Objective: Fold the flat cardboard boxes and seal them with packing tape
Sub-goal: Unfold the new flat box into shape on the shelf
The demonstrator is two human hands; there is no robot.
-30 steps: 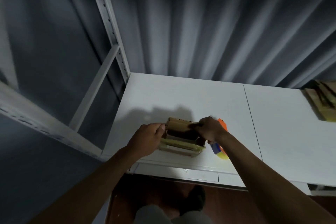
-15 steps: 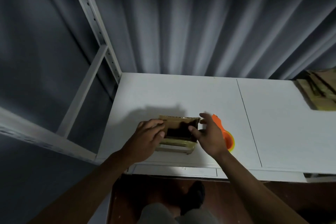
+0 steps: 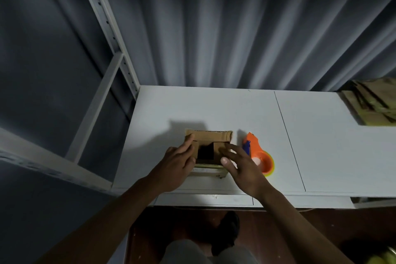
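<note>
The fingers of the left hand (image 3: 179,162) lie almost straight, and they press the left small flap of the cardboard box (image 3: 209,152) downward; they are not curled around anything. The fingers of the right hand (image 3: 243,164) are also stretched and a little spread. They rest flat on the right small flap, and the thumb is near the front edge of the box. Both hands are therefore released, only pushing, not grasping.

The box stands on the white surface (image 3: 214,109), near its front edge, with a dark opening between the two small flaps. The long back flap is not yet folded over; it stands up behind the opening.

I think the main risk is that the small flaps spring up again when one hand leaves them, because cardboard likes to go back. Then the long flaps will not close flat, and the tape would hold a crooked seam. The box is light, so a strong push could also slide it toward the front edge.

The orange tape dispenser (image 3: 257,154) lies just beside the box on the right, partly behind the right hand. A reaching hand could knock it. A stack of flat cardboard (image 3: 370,103) waits far at the right.
</note>
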